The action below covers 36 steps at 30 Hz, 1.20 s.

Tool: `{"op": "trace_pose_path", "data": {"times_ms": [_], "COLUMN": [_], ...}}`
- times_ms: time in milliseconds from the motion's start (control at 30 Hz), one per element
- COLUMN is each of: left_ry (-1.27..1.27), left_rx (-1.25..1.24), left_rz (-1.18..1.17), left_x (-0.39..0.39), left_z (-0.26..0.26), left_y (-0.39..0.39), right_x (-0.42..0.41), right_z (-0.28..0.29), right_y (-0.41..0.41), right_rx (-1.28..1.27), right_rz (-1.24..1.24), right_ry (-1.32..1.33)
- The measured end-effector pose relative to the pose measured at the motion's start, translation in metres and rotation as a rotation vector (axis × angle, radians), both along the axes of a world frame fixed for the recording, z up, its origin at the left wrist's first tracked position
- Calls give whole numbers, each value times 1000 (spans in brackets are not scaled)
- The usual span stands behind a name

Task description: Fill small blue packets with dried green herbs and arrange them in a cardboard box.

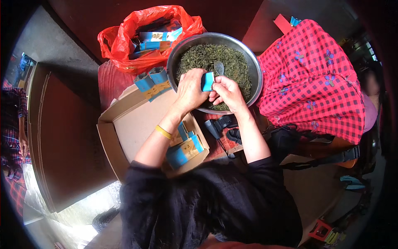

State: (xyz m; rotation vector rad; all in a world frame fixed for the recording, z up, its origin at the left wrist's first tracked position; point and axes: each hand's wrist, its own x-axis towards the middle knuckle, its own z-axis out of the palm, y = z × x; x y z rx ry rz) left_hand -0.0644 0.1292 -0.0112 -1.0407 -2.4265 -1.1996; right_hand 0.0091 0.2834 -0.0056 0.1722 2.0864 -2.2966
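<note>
My left hand (pixel 193 88) holds a small blue packet (pixel 207 81) over a round metal basin (pixel 258 73). Thumb and fingertips of my right hand (pixel 229 92) pinch the packet's right edge. Dark green dried leaves (pixel 202 54), like loose tea, fill the basin below. On the leaves, just beyond my fingers, lies a clear plastic spoon (pixel 219 67). Two blue-and-gold packets (pixel 152 83) stand with their tops open at the far edge of a shallow cardboard box (pixel 133 116). More such packets (pixel 185 151) lie in its near right corner, partly behind my left forearm.
A red plastic bag (pixel 122 46) with several packets (pixel 155 36) stands at the back left. Black straps with buckles (pixel 217 124) lie below the basin. Red checked cloth (pixel 311 84) covers something at right. A large cardboard carton (pixel 71 140) stands left; beyond it is another person (pixel 14 124).
</note>
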Motion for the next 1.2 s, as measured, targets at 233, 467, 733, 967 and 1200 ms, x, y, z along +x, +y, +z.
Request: {"op": "trace_pose_path", "data": {"times_ms": [233, 467, 733, 967, 1200], "left_ry": [111, 181, 166, 95, 50], "left_rx": [-31, -44, -55, -13, -13], "left_rz": [-39, -53, -131, -207, -207], "left_x": [5, 3, 6, 6, 6], "left_z": [0, -1, 2, 3, 4], "left_y": [0, 2, 2, -3, -5], "right_x": [-1, -8, -9, -14, -20], "right_z": [6, -2, -8, 3, 8], "right_y": [2, 3, 6, 31, 33], "right_rx": [10, 150, 172, 264, 449], "right_rz": [6, 48, -122, 30, 183], "right_ry": [-94, -90, 3, -85, -131]}}
